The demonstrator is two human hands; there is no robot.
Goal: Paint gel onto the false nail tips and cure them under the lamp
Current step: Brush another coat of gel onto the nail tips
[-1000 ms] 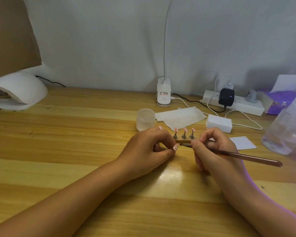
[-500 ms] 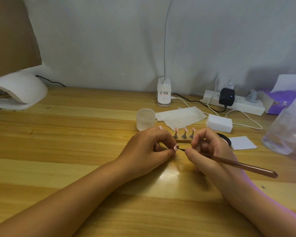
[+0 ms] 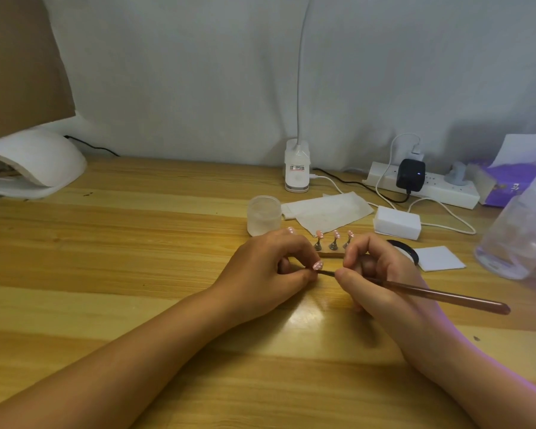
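Observation:
My left hand (image 3: 268, 270) pinches a small stand with a pink false nail tip (image 3: 317, 265) on top, held just above the wooden table (image 3: 136, 258). My right hand (image 3: 381, 274) grips a long brown brush (image 3: 440, 295), and its tip touches that nail tip. Three more pink tips on metal stands (image 3: 334, 240) stand on a narrow base just behind my hands. The white curing lamp (image 3: 34, 164) sits at the far left edge of the table. A black-rimmed gel pot (image 3: 406, 250) is partly hidden behind my right hand.
A frosted cup (image 3: 264, 215) and folded wipes (image 3: 327, 210) lie behind the stands. A white block (image 3: 397, 222), a white pad (image 3: 439, 258), a power strip (image 3: 421, 184), a clip lamp base (image 3: 297, 167) and a clear bottle (image 3: 520, 227) crowd the right side.
My right hand slid down and a little left, bringing the brush tip from beside the nail tip onto it. The gel pot came into sight behind it. My left hand stayed put.

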